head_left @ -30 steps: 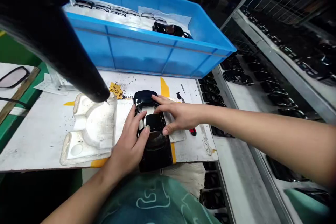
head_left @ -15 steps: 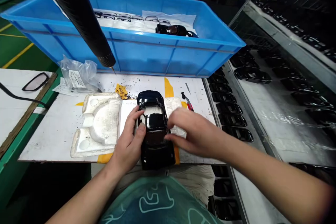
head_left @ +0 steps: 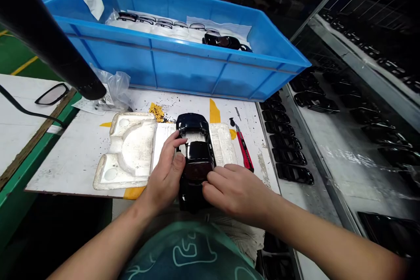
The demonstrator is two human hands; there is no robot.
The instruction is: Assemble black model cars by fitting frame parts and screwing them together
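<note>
A glossy black model car body (head_left: 198, 151) lies lengthwise in front of me, its open window area showing white beneath. My left hand (head_left: 167, 170) grips its left side, fingers along the edge and thumb on top. Curled and closed, my right hand (head_left: 226, 187) rests against the right rear of the body; its fingertips press together there, and whatever they pinch is hidden. Under the car is a white foam block (head_left: 223, 142). A second shaped foam piece (head_left: 136, 151) lies to the left.
A blue crate (head_left: 183, 63) with black car parts stands at the back. A black powered screwdriver (head_left: 65, 52) hangs at upper left. To the right lie a red utility knife (head_left: 244, 148) and rows of black car bodies (head_left: 292, 156). A plastic bag (head_left: 114, 89) sits left.
My right hand has come down from above the car's right side to its right rear, fingers now more closed. The red knife is uncovered. The hanging screwdriver appears lower and farther left.
</note>
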